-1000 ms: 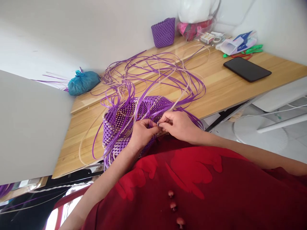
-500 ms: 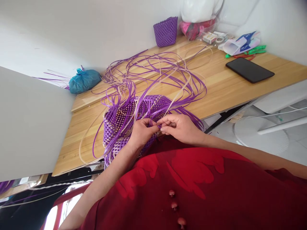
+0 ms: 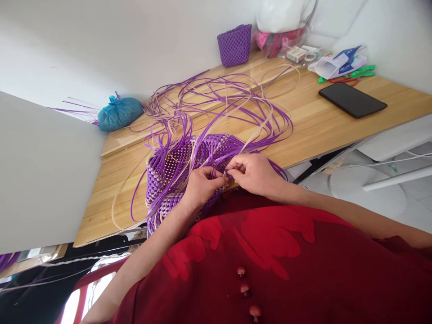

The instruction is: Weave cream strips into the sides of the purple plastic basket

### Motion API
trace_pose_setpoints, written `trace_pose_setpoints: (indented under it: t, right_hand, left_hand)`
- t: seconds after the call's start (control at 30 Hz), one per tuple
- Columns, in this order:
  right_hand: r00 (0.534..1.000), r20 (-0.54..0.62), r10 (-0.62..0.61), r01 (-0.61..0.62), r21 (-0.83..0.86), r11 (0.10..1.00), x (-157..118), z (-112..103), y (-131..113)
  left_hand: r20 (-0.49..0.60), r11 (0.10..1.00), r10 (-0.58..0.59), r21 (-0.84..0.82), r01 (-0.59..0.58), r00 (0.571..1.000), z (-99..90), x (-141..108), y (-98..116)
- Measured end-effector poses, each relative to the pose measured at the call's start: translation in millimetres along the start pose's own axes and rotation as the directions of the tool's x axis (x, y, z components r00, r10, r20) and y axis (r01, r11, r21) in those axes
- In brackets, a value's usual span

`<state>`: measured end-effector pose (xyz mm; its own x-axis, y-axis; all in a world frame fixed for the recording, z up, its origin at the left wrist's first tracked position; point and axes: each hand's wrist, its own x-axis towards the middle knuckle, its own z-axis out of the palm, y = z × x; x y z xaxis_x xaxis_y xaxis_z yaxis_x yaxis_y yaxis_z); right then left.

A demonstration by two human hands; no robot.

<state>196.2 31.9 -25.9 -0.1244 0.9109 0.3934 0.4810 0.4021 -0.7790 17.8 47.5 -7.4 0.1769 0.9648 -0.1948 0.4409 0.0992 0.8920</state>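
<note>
A partly woven basket (image 3: 168, 168) in purple and cream plastic strips lies at the table's front edge, close against my body. Long loose strips (image 3: 232, 114) fan out from its rim across the table. My left hand (image 3: 203, 184) is closed on the basket's near right edge, thumb and fingers pinching the weave. Just right of it, my right hand (image 3: 254, 174) is closed in a pinch on a purple strip, its fingertips almost touching the left thumb. The exact crossing of strips between the fingertips is too small to make out.
On the wooden table (image 3: 303, 130) stand a small purple basket (image 3: 235, 46) at the back and a tied blue bag (image 3: 120, 113) at the left. A black phone (image 3: 353, 99), green clips (image 3: 366, 71) and a plastic packet (image 3: 339, 63) lie on the right.
My right hand has moved slightly up and turned, its fingertips now a little apart from the left thumb. My left hand keeps its pinch on the basket edge.
</note>
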Motion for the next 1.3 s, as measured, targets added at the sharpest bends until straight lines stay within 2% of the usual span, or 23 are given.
trace_pose_setpoints:
  t: [0.2, 0.4, 0.57, 0.67, 0.87, 1.0, 1.17, 1.3]
  right_hand:
    - [0.993, 0.092, -0.067, 0.081, -0.146, 0.986, 5.1, -6.1, 1.2]
    - [0.991, 0.132, 0.032, -0.021, -0.086, 0.996, 4.3, -9.8, -3.8]
    - [0.994, 0.106, -0.01, 0.009, 0.005, 1.0, 1.1, -8.4, -7.4]
    - [0.995, 0.103, 0.018, -0.016, -0.021, 1.0, 3.5, -7.7, -7.2]
    - [0.978, 0.185, 0.092, -0.078, -0.078, 0.994, 9.3, -11.1, -7.4]
    - [0.975, 0.186, 0.118, -0.118, -0.012, 0.993, 5.8, -11.5, -3.8]
    - [0.973, 0.167, 0.16, -0.185, 0.151, 0.971, -1.3, -7.6, 4.3]
    - [0.965, 0.196, 0.175, -0.183, 0.026, 0.983, 1.6, -9.4, 0.0]
  left_hand:
    - [-0.002, 1.0, 0.006, 0.026, -0.006, 1.0, 1.0, 0.7, -0.9]
    - [0.015, 1.0, 0.012, 0.009, -0.013, 1.0, -0.2, 1.5, -1.6]
    - [0.005, 1.0, 0.007, 0.016, -0.007, 1.0, -1.0, 1.0, -0.6]
    - [0.014, 1.0, 0.007, 0.013, -0.007, 1.0, -0.4, 0.7, -0.5]
    - [0.015, 0.999, 0.023, 0.045, -0.023, 1.0, 1.0, 0.8, -0.7]
    - [0.01, 1.0, 0.006, 0.03, -0.006, 1.0, 0.4, 1.2, -0.8]
    - [-0.004, 0.999, -0.005, 0.032, 0.005, 1.0, -0.3, 1.9, -2.1]
    - [0.01, 0.999, 0.009, 0.038, -0.01, 1.0, -0.2, 2.2, -3.8]
